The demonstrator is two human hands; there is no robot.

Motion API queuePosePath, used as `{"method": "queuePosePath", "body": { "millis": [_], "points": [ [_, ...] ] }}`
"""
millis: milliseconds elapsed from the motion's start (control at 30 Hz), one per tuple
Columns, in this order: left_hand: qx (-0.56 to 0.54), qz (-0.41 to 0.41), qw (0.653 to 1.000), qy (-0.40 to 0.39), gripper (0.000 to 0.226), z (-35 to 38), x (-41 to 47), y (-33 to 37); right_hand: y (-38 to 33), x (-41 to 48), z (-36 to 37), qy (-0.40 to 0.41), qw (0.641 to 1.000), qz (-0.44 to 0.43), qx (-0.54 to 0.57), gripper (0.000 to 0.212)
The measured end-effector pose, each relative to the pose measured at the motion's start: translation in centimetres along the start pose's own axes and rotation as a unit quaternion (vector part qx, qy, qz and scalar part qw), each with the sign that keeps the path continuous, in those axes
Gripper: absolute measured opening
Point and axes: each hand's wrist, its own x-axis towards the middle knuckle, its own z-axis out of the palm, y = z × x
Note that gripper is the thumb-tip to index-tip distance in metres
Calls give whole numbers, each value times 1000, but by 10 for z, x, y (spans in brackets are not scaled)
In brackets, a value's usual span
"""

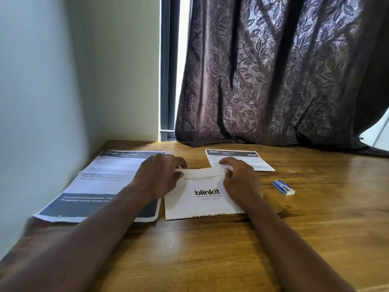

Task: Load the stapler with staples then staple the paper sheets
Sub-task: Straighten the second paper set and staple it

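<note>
Holding the blinkit sheet point(202, 194) by its far edge, both hands are engaged. The left hand point(160, 178) curls its fingers over the far left corner with the thumb on the printed face. The right hand point(240, 180) pinches the far right corner. The sheet lies on the table point(210, 249) between the two hands, with its far edge slightly lifted. Whether more than one leaf is in the grip cannot be told.

Staple box point(283, 187): lying flat a little to the right of the right hand, apart from it and apparently closed.

Stapler: not in view anywhere on the table.

Other paper: a printed stack point(101, 180) lies to the left of the left hand and partly under that forearm. A smaller printed sheet point(252, 159) lies just beyond the right hand, partly hidden by its fingers. A dark curtain point(273, 81) hangs beyond both hands at the table's far edge.

Assessment: the step in hand appears to be gathering or squaring the paper, ahead of any stapling. Loading looks not yet begun, since the box is untouched and no stapler shows.

Next move, as judged: free one hand, most readily the right, for the box beside it. The stapler must also be found and opened. The other hand should keep the sheet from sliding out of line.
</note>
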Motion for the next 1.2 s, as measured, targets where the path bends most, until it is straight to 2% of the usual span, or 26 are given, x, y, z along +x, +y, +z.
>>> {"method": "queuePosePath", "body": {
  "millis": [133,200,267,333,400,467,700,900,1000,1200],
  "points": [
    [134,-1,990,-53,35,4,1,17,-1,-5,5,-41,994,2,-102,35],
    [91,1,995,-33,35,5,0,33,-3,-6,5,-39,993,1,-115,37],
    [-15,-1,999,-37,42,8,-4,54,-4,-7,6,-41,991,-4,-128,39],
    [-79,-19,988,-135,58,16,-11,74,-4,-7,6,-41,990,-4,-135,40],
    [-54,-18,968,-243,72,26,-16,85,-4,-6,6,-45,990,0,-131,42],
    [-31,-16,957,-287,79,28,-18,84,-5,-5,6,-41,992,0,-123,43],
    [4,-25,940,-341,83,10,-20,61,2,-5,6,-31,993,-14,-109,37],
    [-12,-9,927,-374,83,2,-19,56,14,-3,1,-19,992,-51,-115,37],
    [-12,-6,924,-382,83,1,-18,57,27,-5,-13,-25,983,-69,-169,41],
    [-11,-2,927,-375,83,-1,-17,58,36,-9,-39,-37,945,-135,-296,28]
  ]
}}
